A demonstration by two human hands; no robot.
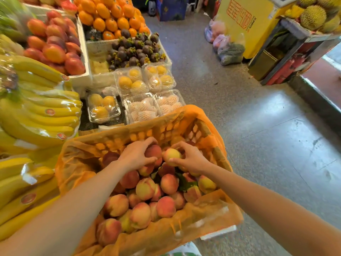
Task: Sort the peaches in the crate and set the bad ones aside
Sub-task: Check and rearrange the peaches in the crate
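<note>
Hands at far end of orange plastic crate lying lengthwise away, left hand gripping dark-red round peach, right hand pinching pale-yellow round peach.

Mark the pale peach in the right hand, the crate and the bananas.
Pale peach (pixel 171 155): head view, on its yellow front face.
Crate (pixel 140 134): head view, on the far lattice wall.
Bananas (pixel 46 119): head view, on the middle of the wrapped bunch.

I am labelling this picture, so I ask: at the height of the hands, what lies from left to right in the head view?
bananas → left hand → red peach → yellow peach → right hand → grey floor
</note>
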